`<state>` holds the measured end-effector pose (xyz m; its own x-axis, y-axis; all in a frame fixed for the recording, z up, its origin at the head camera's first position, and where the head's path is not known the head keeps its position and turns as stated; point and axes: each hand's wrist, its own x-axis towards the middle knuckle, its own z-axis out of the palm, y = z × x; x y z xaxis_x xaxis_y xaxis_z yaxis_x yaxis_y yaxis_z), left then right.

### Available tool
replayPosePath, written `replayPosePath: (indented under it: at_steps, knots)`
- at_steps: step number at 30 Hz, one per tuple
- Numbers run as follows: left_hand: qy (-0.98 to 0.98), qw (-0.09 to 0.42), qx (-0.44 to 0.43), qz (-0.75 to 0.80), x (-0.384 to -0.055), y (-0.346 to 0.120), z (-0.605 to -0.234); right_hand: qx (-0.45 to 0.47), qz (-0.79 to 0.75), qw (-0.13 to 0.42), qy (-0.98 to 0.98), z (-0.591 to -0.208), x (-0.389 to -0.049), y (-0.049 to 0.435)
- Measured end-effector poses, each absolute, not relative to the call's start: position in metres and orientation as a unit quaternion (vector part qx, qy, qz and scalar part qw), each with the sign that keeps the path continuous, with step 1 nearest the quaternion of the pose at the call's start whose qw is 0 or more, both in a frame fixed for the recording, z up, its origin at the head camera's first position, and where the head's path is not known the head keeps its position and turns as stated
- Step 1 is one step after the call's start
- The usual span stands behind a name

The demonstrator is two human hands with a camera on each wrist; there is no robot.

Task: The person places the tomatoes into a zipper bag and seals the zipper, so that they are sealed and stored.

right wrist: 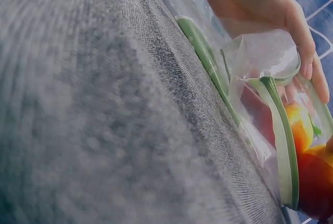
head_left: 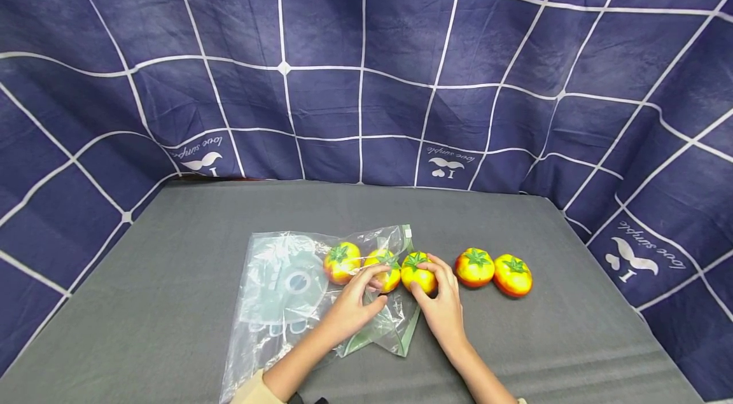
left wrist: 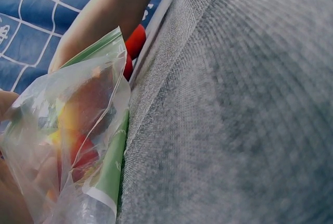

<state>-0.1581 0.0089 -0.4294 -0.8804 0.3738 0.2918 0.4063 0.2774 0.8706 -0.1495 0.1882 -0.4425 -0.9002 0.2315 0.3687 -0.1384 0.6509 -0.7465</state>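
A clear zip bag with a green closure lies flat on the table, its mouth facing right. Two yellow-red tomatoes with green leafy tops show through the plastic: one deeper in, another nearer the mouth. My left hand curves its fingers and thumb round the bag beside the nearer one. At the mouth, my right hand grips a third tomato between thumb and fingers. The left wrist view shows the bag's plastic standing raised, blurring what lies behind it.
Two more tomatoes, one and another, sit side by side right of my right hand. The grey tabletop runs back to a blue curtain with white grid lines.
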Motion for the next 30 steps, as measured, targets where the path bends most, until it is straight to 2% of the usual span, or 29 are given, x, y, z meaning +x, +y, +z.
replayPosePath:
  at_steps: [12,30]
  knots:
    - [-0.802,0.028,-0.254,-0.54,-0.158,0.01,-0.428,0.057,0.496,0.256,-0.828,-0.455,-0.155,0.196]
    - [-0.758,0.038,-0.271,-0.593,-0.158,0.011,-0.439,0.018,0.442,0.274,-0.854,-0.457,-0.154,0.195]
